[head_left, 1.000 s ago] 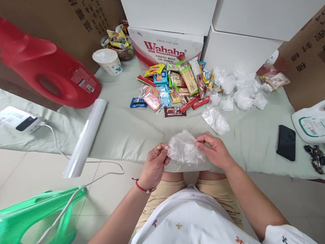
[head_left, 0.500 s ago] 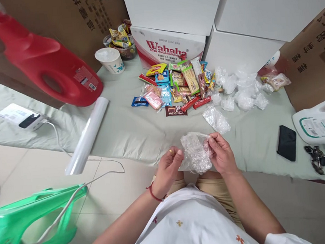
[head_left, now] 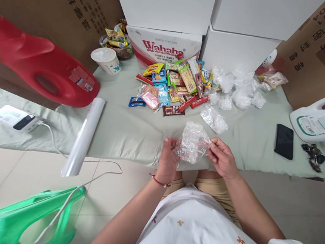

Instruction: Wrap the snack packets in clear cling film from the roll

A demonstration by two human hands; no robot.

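Observation:
Stretched between my two hands is a thin, crinkled clear plastic bag [head_left: 193, 144], spread just above the front edge of the cloth-covered surface. My right hand [head_left: 222, 156] pinches its right edge between thumb and fingertips. On the other side, my left hand [head_left: 167, 161] has its thumb raised and its fingers at the bag's left edge, partly covered by the film. A flat folded piece of clear plastic [head_left: 213, 118] lies just beyond. Farther back is a heap of colourful wrapped snacks [head_left: 176, 86], beside a pile of crumpled clear plastic [head_left: 240, 88].
A white roll [head_left: 84, 136] and a red jug [head_left: 46, 67] are on the left, near a white power bank [head_left: 15, 117]. Behind stand a paper cup [head_left: 106, 60] and a Wahaha carton [head_left: 164, 46]. A phone [head_left: 284, 141], keys [head_left: 313, 157] and a white bottle [head_left: 318, 119] lie right.
The clear plastic bag has been raised a little and spread wider. My left hand has turned upward and moved its fingers to the bag's left edge; my right hand keeps its pinch.

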